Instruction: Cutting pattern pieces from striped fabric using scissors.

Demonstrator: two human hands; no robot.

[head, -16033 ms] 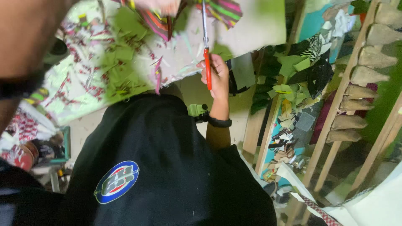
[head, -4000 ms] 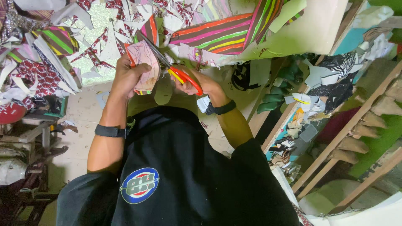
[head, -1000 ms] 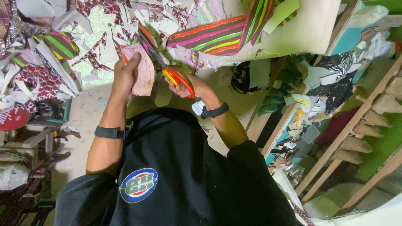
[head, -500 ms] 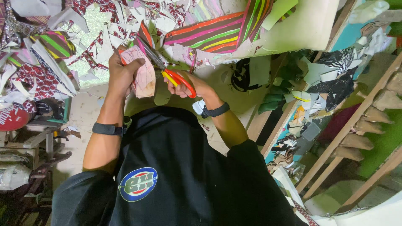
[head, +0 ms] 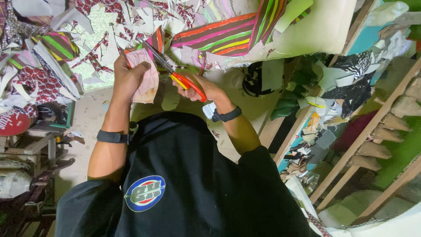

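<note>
Scraps of patterned sheet material cover the tabletop point(head: 333, 30) from edge to edge; striped pieces point(head: 223, 35) in orange, pink and green lie among red-and-white offcuts, and more cuttings spill down beside wooden racks point(head: 372, 131) at the right. Above the person's black shirt, both arms reach to the table edge; each wrist wears a dark band. The left hand point(head: 125, 77) is closed around a pale pink piece point(head: 147, 77), pinching it between thumb and fingers along its left side so that it stands up off the surface; the right hand point(head: 199, 87) is curled through the red-and-yellow handles of a pair of scissors point(head: 173, 72), whose blades lie across the top of the piece, too close together to tell how far apart they stand. Judging by how it curves in the grip, the pink piece is thin, light and pliable, likely to flop if held far from the cut; a hold just beside the blade line looks best. No container with contents shows clearly; dim shelves point(head: 39, 131) at the left hold objects too dark to name.
</note>
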